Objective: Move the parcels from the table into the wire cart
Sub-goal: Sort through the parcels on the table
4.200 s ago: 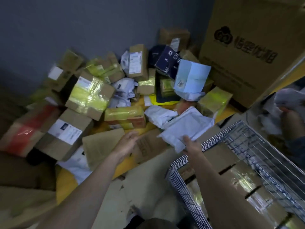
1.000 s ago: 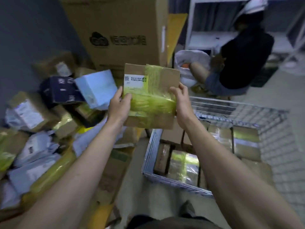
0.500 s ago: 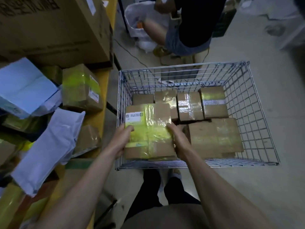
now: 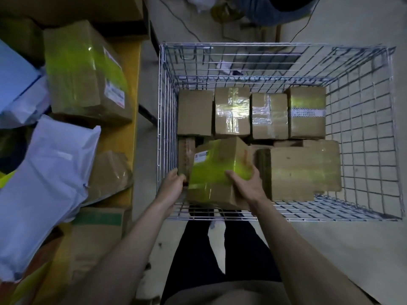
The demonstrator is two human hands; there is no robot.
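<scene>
- Head view, looking straight down: both hands are inside the wire cart, with a cardboard parcel wrapped in yellow-green tape between them.
- The left hand curls its fingers against the parcel's left edge, close to the cart's left wall: a closed grip on the box.
- The right hand lies on the parcel's top right corner with fingers bent over the taped face, so this grip holds the same box too.
- The parcel sits tilted, label end away from the person, in the cart's near-left corner; I cannot tell whether it touches the bottom.
- Beyond it, a row of four brown boxes stands side by side across the cart.
- To the parcel's right lies a big flat carton, just beside the right hand.
- On the left, the yellow table carries a taped box with a side label, a white poly mailer hanging over the edge, and a small brown packet.
- At the top edge, another person is partly in frame beyond the cart.
</scene>
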